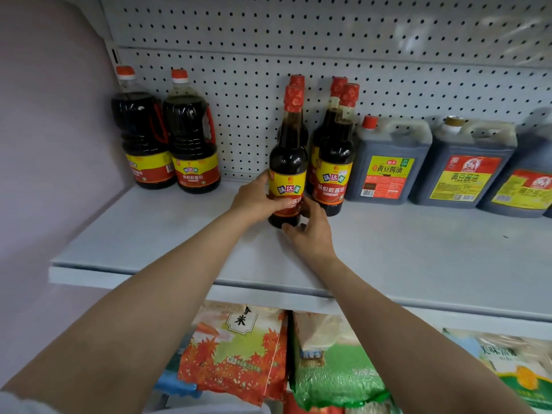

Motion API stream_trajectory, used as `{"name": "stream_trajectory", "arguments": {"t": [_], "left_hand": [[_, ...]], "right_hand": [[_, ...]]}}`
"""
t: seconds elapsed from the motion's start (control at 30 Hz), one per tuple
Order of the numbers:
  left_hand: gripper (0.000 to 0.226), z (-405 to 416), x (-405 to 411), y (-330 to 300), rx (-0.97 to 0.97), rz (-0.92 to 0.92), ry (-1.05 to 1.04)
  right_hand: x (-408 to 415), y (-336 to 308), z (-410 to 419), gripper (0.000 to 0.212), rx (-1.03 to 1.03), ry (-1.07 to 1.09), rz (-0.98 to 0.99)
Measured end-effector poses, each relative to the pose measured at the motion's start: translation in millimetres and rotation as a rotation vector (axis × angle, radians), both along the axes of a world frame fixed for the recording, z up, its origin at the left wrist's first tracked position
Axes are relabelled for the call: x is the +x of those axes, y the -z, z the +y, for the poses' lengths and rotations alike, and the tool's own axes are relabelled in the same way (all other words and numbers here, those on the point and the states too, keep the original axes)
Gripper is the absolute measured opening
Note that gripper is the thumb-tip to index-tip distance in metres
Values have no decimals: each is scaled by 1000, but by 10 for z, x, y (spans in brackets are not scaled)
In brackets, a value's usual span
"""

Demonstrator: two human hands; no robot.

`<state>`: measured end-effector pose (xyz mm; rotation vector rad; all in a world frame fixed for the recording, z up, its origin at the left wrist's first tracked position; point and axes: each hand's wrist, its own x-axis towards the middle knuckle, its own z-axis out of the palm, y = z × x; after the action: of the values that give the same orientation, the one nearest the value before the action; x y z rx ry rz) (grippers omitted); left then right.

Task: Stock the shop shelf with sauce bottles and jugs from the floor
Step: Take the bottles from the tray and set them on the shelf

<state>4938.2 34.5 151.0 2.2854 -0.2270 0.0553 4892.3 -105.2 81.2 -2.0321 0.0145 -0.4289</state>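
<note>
- Held upright near the middle of the shelf (149,234): one tall dark sauce bottle (288,162), red foil cap, yellow-and-red label, base on or just above the board, cannot tell which.
- Wrapped round its lower label from the left: left hand (257,200), thumb across the front, fingers curled behind.
- Cupped against its base from the right and near side: right hand (310,231), fingers curled round the bottom edge.
- Just behind and to the right: three more tall bottles (334,174) of the same make, four in all, clustered close, the held one nearest.
- Far left against the back panel: two round handled jugs (191,150), orange caps, red handles, same label, side by side and touching.
- To the right of the bottles: three square dark jugs (388,162) in a row, the rightmost cut by the frame edge.
- Underfoot of all of it: a pale grey board, wide bare stretches near and left.
- Behind: a grey pegboard (328,31) dotted with holes.
- At far left: a plain pinkish wall (44,115).
- On the level below: three rice bags (236,354), one with red maple leaves, one green, one partly seen at right.
</note>
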Motion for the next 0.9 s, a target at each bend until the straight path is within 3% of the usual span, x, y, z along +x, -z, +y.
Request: {"name": "stream_trajectory", "arguments": {"t": [0.13, 0.6, 0.8, 0.9], "left_hand": [[78, -130, 94, -27, -47, -5, -29], [72, -244, 443, -56, -19, 25, -28], [59, -189, 247, 15, 20, 50, -45], [68, -2, -34, 168, 59, 89, -56]], "right_hand": [[17, 17, -5, 68, 0, 0, 13], [145, -21, 3, 96, -222, -57, 212], [137, -72, -7, 97, -196, -56, 224], [65, -127, -55, 91, -204, -90, 238]]}}
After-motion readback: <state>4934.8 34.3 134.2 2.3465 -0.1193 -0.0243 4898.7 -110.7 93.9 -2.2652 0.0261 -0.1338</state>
